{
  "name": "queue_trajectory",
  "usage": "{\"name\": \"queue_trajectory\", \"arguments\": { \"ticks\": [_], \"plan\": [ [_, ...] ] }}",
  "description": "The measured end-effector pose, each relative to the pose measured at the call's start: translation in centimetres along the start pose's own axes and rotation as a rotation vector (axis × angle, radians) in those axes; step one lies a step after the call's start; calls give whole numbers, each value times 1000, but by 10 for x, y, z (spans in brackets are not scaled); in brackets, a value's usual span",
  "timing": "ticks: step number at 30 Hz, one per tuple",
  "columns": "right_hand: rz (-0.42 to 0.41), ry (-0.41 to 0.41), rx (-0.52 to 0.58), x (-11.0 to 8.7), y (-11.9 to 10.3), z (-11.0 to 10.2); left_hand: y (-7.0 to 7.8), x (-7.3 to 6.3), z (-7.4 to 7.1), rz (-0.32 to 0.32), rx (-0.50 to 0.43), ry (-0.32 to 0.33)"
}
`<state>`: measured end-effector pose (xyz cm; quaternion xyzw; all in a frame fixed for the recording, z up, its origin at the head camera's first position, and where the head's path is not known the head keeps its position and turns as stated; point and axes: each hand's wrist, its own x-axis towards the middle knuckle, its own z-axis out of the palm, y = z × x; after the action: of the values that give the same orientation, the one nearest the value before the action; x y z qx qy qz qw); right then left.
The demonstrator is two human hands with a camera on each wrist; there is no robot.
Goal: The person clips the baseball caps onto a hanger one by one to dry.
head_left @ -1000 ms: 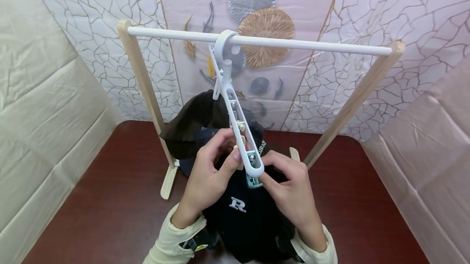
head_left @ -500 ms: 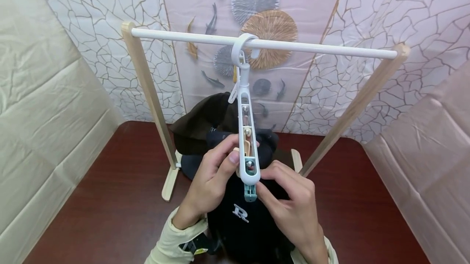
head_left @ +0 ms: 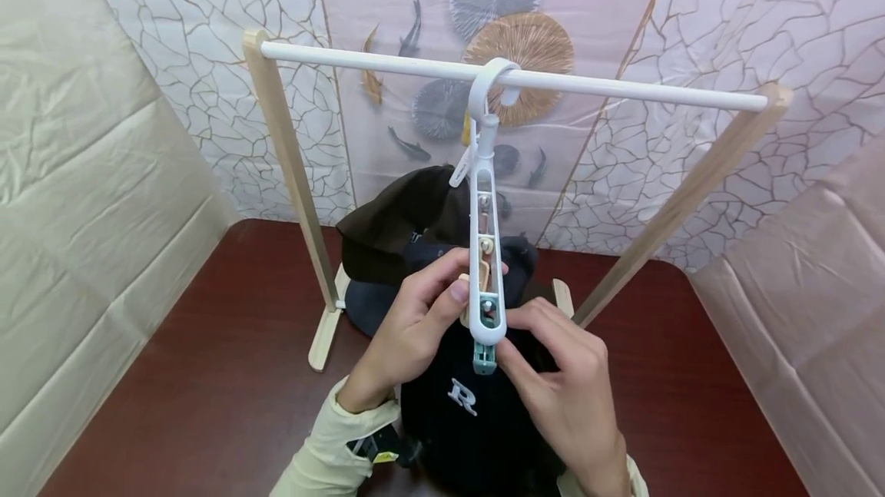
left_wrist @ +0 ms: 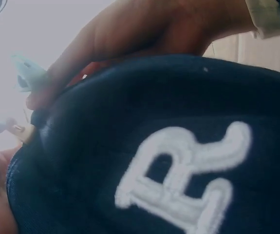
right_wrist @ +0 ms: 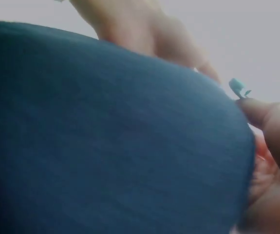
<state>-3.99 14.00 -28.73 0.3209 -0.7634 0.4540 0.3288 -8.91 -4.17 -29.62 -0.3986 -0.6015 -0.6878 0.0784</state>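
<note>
A white clip hanger (head_left: 488,251) hangs by its hook from the rod, its near end pointing toward me. Below it is a black cap (head_left: 456,435) with a white letter R (left_wrist: 178,170). My left hand (head_left: 415,320) pinches a beige clip (left_wrist: 22,130), which sits at the cap's edge in the left wrist view. Under the hanger's near end, my right hand (head_left: 567,374) pinches the cap's edge beside a teal clip (head_left: 485,357). That teal clip (right_wrist: 238,87) stands just past the right thumb in the right wrist view. The cap hides parts of both hands in the wrist views.
The white rod (head_left: 387,63) spans two wooden posts (head_left: 297,174) on a dark red table (head_left: 207,374). Behind the hanger, a brown cap (head_left: 401,213) hangs, with dark blue fabric (head_left: 366,306) near it. Patterned cloth walls surround the table.
The hanger's hook has shifted right along the rod, and its near end has turned from slanting right to pointing straight at me. Both hands and the black cap have moved slightly right.
</note>
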Motion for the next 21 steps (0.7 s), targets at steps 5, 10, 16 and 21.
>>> {"name": "queue_trajectory", "arguments": {
  "ticks": [5, 10, 16, 21],
  "plan": [
    [64, -134, -3, 4, 15, -12, -5, 2, -6, 60, 115, 17],
    [116, -184, -48, 9, 28, -18, -3, 0, -16, 101, 208, 89],
    [244, -218, -135, 13, 46, -29, 6, -1, -28, 133, 286, 176],
    [331, -273, -196, 5, 58, -35, 6, -4, -33, 147, 314, 213]
  ]
}}
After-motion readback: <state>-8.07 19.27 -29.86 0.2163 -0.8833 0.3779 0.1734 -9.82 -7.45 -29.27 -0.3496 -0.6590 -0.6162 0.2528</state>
